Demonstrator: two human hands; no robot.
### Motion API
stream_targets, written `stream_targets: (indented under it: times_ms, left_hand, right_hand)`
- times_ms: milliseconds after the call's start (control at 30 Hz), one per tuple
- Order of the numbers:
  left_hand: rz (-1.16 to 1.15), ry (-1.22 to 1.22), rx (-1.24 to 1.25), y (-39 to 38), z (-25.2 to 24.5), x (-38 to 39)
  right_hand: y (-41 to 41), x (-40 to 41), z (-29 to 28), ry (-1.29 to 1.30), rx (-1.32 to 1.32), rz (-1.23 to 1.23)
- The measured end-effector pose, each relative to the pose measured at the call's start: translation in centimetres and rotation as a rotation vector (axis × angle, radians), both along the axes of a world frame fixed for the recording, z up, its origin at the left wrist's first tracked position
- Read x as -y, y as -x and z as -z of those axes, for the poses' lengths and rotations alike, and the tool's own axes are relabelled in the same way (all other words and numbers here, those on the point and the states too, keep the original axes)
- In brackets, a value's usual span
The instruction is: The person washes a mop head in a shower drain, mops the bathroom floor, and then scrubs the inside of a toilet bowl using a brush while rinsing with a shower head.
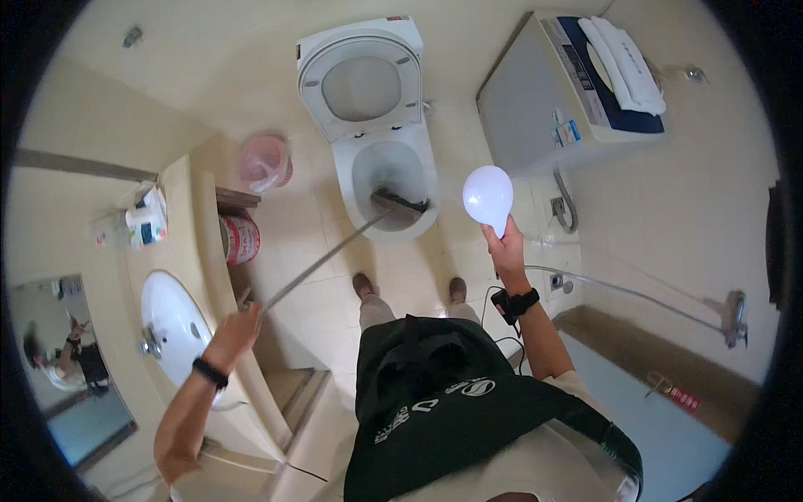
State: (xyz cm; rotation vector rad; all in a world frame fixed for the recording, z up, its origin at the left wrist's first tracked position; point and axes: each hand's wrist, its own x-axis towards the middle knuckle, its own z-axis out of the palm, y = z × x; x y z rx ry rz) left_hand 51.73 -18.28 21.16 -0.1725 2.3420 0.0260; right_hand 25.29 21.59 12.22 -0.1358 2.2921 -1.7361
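Observation:
My left hand [241,332] grips the far end of a long thin handle [323,260] beside the sink. The handle slants down to a wide dark brush head [401,202] inside the white toilet bowl [348,179]. The head's bristles are blurred. The toilet seat and lid [310,94] are raised. My right hand [507,254] holds a white, rounded hand shower head [488,193] by its neck, to the right of the bowl. A metal hose [602,288] runs from near that hand to a wall tap [735,320]. Whether water flows is not visible.
A pink waste bin [265,162] stands left of the toilet. A washing machine [521,100] with folded white towels [624,66] is at right. On the left, the counter [207,245] has a white sink [169,314]; a red-and-white bucket [241,240] sits below it.

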Motion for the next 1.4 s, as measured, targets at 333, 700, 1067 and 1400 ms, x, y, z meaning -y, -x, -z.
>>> stream_targets:
  times_ms: [333, 700, 1067, 1400]
  left_hand:
    - [0.432, 0.052, -0.050, 12.6, -0.5, 14.2]
    - [0.113, -0.323, 0.020, 7.5, 10.7, 14.9]
    - [-1.933, -1.462, 0.431, -10.4, -2.2, 7.2]
    - [-2.228, -2.377, 0.721, -3.8, 7.8, -7.9]
  right_hand:
    - [-7.0, 5.9, -0.4, -0.157, 0.115, 0.314]
    - [-7.5, 10.0, 0.4, -0.103, -0.095, 0.366]
    - [-1.5, 12.9, -1.7, -0.029, -0.200, 0.199]
    - [3.6, 11.7, -1.2, 0.108, -0.025, 0.029]
